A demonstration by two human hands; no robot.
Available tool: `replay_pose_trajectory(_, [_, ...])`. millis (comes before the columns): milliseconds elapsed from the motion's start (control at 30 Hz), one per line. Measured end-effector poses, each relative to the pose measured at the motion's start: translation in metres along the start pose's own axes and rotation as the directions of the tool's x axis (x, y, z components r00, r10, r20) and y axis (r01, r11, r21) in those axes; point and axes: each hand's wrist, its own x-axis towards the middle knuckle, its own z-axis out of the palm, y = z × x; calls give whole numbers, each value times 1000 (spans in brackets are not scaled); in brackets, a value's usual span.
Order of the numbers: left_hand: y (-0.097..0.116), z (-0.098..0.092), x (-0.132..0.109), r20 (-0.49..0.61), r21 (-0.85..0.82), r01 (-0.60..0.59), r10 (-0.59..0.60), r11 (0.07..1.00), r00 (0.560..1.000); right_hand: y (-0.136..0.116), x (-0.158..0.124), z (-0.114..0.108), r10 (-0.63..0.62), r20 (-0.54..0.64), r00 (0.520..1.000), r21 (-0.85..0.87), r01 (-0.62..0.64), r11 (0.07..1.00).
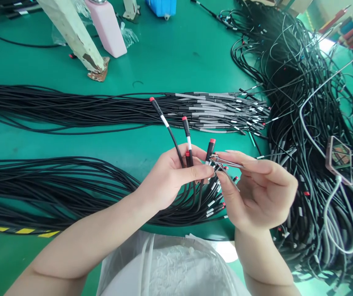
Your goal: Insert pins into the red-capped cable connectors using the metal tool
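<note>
Left hand [176,176] grasping red-tipped cables [186,129] poking out beyond it; right hand [258,189] pinching metal tool [229,163] beside them.

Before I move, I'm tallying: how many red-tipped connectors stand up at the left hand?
4 visible: the leftmost connector, the middle connector, the low connector below it, and the rightmost connector by the metal tool. The left hand may hide more.

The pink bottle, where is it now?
In the head view, the pink bottle is at the top, left of centre, just right of the chipped white post.
</note>
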Motion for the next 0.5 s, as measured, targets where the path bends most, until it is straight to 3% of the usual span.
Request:
replay_pose_trajectory(300, [-4,-3,0,-3,64,13,-13,998,1000,0,-1,-2,-33,30,999,-141,37,989])
replay_pose_trajectory(500, [-3,0,0,17,94,101,-103,990,994,-2,6,-9,123,-94,988,-198,-140,970])
